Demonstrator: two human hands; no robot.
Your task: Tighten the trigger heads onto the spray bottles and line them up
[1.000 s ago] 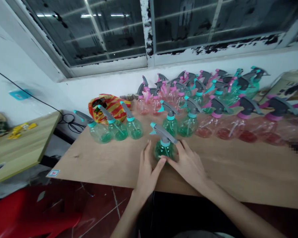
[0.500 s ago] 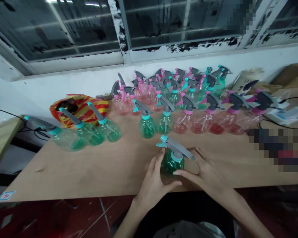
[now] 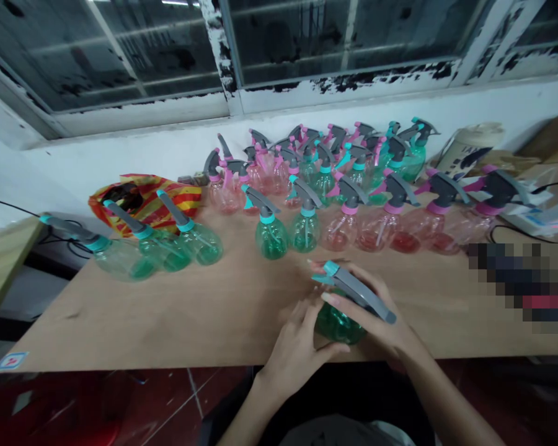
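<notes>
At the front of the table, close to my body, is a green spray bottle (image 3: 338, 327) with a grey and turquoise spray head. My left hand (image 3: 295, 344) curves round the left side of its body, thumb in front. Around the neck, just under the spray head, wraps my right hand (image 3: 390, 325), its thumb and fingers on either side; the grey lever passes over that hand. Beyond them stand a green spray bottle (image 3: 272, 238) with a turquoise collar and a pink spray bottle (image 3: 339, 234) with a pink collar, in a row with several others.
Several more pink and green bottles crowd against the wall behind the row. Three green bottles (image 3: 204, 243) stand at the left, before a red and yellow plastic bag (image 3: 186, 197). A white container (image 3: 469, 148) is at the back right. The table's front edge (image 3: 167, 368) runs near my body.
My right hand has moved from the bottle's right side up round its neck. The bottle has shifted slightly right and towards me, with my left hand staying beside its body.
</notes>
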